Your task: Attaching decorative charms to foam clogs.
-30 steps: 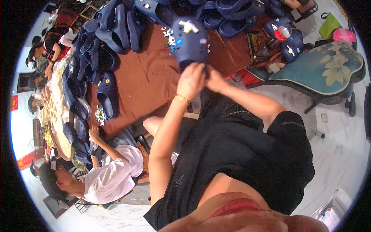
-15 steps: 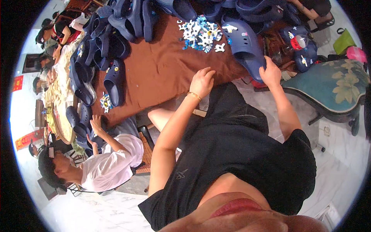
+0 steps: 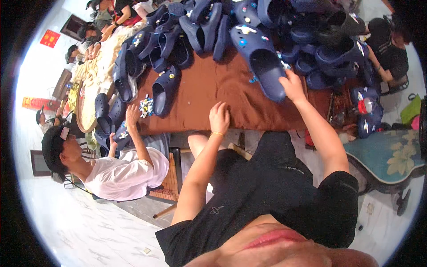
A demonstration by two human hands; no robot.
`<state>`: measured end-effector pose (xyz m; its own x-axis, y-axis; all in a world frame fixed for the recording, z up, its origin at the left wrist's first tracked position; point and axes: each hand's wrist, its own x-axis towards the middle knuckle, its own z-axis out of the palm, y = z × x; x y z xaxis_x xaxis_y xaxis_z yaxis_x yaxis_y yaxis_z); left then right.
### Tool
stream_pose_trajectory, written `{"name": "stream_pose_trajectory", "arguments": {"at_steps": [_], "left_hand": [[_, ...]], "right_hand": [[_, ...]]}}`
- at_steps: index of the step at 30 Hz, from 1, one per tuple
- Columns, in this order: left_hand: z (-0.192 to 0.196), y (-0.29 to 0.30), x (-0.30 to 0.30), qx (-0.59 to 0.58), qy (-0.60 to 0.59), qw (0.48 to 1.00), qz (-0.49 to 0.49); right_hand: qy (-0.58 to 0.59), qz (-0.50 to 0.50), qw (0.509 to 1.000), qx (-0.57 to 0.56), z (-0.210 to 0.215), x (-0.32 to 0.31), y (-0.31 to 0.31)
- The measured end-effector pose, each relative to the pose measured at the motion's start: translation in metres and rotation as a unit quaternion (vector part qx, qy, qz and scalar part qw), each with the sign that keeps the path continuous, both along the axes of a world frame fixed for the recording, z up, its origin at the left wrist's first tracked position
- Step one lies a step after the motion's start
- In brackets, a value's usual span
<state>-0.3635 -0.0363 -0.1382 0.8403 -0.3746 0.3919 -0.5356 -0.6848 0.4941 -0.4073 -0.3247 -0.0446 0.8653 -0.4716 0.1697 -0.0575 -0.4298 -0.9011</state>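
Observation:
A navy clog (image 3: 269, 73) with small charms on its toe is in my right hand (image 3: 293, 86), which grips its side near the heel. The toe points away from me, towards other clogs. Small white and blue charms (image 3: 284, 65) peep out beside the clog's right edge; most of that pile is hidden beneath it. My left hand (image 3: 219, 118), with a bracelet at the wrist, lies on the near edge of the brown cloth (image 3: 200, 95). Its fingers are loosely bent, and it holds nothing.
Navy clogs (image 3: 320, 53) are heaped along the far side, with more at the left. Beside a single clog (image 3: 166, 90) lies a small charm pile (image 3: 146, 107). A person in white (image 3: 126, 173) handles a clog at my left. A green-blue chair (image 3: 387, 155) stands at right.
The clog in my right hand has moved left, over the charm pile. My left hand has come down onto the cloth's edge. The whole view has shifted.

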Motion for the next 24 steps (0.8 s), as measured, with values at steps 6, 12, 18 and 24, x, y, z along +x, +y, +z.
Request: {"name": "stream_pose_trajectory", "arguments": {"at_steps": [6,12,18,24], "left_hand": [[-0.015,0.013,0.011,0.053,-0.068,0.994,0.06],[-0.008,0.011,0.009,0.031,-0.065,0.995,0.075],[-0.01,0.019,0.017,0.03,-0.076,0.993,0.08],[-0.006,0.015,0.018,0.028,-0.07,0.994,0.074]], "right_hand": [[-0.11,-0.021,0.994,-0.022,0.048,0.17,-0.034],[0.045,0.03,0.998,-0.034,0.061,0.227,-0.017],[0.291,0.101,0.95,0.058,-0.034,0.243,0.065],[0.154,-0.027,0.947,0.282,-0.074,0.274,0.093]]}}
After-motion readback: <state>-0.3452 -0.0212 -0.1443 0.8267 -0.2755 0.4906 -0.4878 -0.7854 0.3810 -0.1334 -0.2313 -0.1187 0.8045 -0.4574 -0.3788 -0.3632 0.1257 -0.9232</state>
